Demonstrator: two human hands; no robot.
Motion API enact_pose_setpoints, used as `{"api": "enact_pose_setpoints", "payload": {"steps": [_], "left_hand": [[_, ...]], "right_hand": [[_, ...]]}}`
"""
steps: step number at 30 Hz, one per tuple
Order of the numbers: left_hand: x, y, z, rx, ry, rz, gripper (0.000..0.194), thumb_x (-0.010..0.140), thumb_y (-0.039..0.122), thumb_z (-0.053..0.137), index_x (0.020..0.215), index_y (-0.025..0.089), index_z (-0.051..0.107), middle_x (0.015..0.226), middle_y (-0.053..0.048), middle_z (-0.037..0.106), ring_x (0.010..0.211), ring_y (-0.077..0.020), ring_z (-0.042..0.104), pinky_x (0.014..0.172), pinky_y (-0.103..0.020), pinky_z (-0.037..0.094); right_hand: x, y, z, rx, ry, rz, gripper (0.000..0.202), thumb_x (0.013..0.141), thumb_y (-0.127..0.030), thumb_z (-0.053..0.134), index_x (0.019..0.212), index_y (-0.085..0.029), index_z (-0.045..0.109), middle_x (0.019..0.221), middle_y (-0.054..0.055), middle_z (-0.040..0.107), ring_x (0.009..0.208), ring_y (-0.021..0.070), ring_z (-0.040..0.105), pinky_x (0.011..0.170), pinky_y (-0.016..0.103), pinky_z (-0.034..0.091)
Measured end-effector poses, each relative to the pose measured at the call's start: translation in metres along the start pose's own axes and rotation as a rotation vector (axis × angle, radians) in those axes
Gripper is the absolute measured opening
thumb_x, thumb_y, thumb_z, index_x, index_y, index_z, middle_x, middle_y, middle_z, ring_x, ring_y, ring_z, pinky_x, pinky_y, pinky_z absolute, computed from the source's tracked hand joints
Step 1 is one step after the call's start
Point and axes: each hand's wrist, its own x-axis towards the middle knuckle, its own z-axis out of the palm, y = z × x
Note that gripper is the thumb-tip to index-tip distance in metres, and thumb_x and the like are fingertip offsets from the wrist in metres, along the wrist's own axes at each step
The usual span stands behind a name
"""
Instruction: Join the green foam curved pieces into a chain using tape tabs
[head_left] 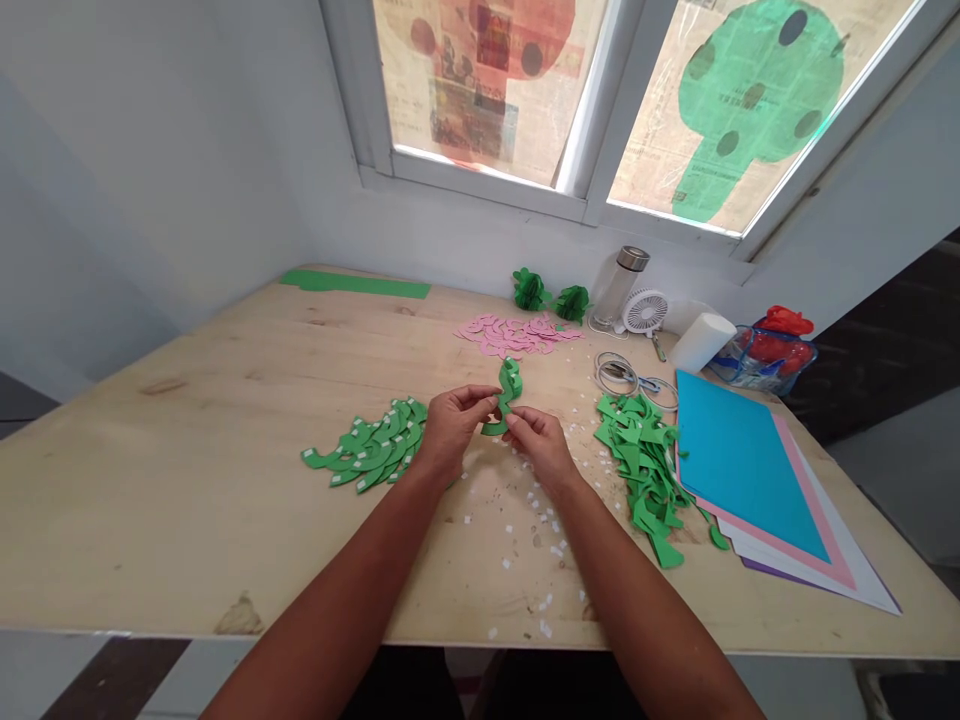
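Observation:
Between both hands, a little above the table, is a curved green paper cutout point(511, 380) that looks like several stacked or joined pieces. My left hand point(452, 428) pinches its left side with thumb and forefinger. On the lower right side, my right hand point(541, 445) grips it by the fingertips. Left of my left hand lies a pile of curved green paper cutouts point(379, 440) with small white squares on their ends. Tiny white paper bits point(546, 515) are scattered under and around my right hand. Green paper scraps point(641, 460) are heaped further right.
Pink paper cutouts point(517, 334) lie behind my hands, near two green paper ornaments point(531, 290). A bottle point(619, 285), small fan point(645, 312), tape rings point(616, 374), white roll point(703, 342) and blue basket point(761, 372) line the back right. Coloured sheets point(750, 460) lie right; a green strip point(360, 285) back left.

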Motion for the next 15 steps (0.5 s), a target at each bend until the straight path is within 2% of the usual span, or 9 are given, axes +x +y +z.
{"api": "enact_pose_setpoints", "payload": {"steps": [5, 10, 15], "left_hand": [[-0.0028, 0.0006, 0.0012, 0.106, 0.014, 0.024, 0.026, 0.059, 0.033, 0.070, 0.077, 0.014, 0.072, 0.066, -0.003, 0.068, 0.055, -0.0118, 0.055, 0.058, -0.025, 0.044], [-0.0036, -0.0015, 0.0017, 0.167, -0.016, 0.042, 0.024, 0.060, 0.030, 0.068, 0.078, 0.014, 0.073, 0.067, -0.004, 0.069, 0.055, -0.0124, 0.055, 0.056, -0.024, 0.044], [-0.0051, -0.0031, 0.0028, 0.241, -0.076, 0.050, 0.020, 0.060, 0.028, 0.068, 0.074, 0.014, 0.073, 0.063, -0.003, 0.068, 0.056, -0.0132, 0.056, 0.053, -0.023, 0.043]], "right_hand": [[0.0032, 0.0033, -0.0029, -0.048, 0.093, -0.044, 0.035, 0.073, -0.049, 0.060, 0.070, -0.015, 0.068, 0.056, 0.000, 0.059, 0.050, 0.0099, 0.047, 0.049, 0.022, 0.034], [0.0040, -0.0011, -0.0023, 0.008, 0.196, -0.065, 0.027, 0.068, -0.039, 0.066, 0.083, -0.016, 0.068, 0.067, 0.001, 0.066, 0.058, 0.0122, 0.055, 0.058, 0.025, 0.042], [0.0052, -0.0020, -0.0033, 0.040, 0.233, -0.116, 0.026, 0.065, -0.033, 0.069, 0.084, -0.016, 0.068, 0.075, 0.003, 0.069, 0.065, 0.0140, 0.058, 0.064, 0.026, 0.045]]}}
